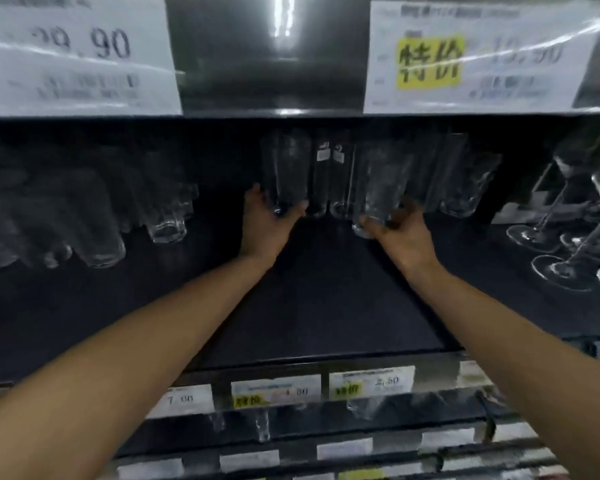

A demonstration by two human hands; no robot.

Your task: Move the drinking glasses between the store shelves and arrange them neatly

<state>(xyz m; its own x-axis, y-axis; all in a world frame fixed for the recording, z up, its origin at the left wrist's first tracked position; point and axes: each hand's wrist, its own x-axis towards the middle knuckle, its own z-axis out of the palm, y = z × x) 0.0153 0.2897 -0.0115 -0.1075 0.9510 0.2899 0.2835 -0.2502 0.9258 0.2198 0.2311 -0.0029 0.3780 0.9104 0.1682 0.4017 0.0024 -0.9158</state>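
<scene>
Head view: both arms reaching deep into the dark shelf [326, 306]. Left hand [269, 221] wrapped around base of a tall clear glass [286, 171], thumb on left side, fingers on right; glass upright, long axis vertical, rising straight above the grip. Right hand [400, 233] clasping a second glass [378, 192] low on its wall, leaning slightly right. Both at back centre, just beside two more tall glasses [329, 178] standing between them, tags on their walls. Each hand already on its own glass; neither nearer. Glasses thin, transparent, hard to outline against black. Shelf front bare. Likely step: setting or squaring the row.
</scene>
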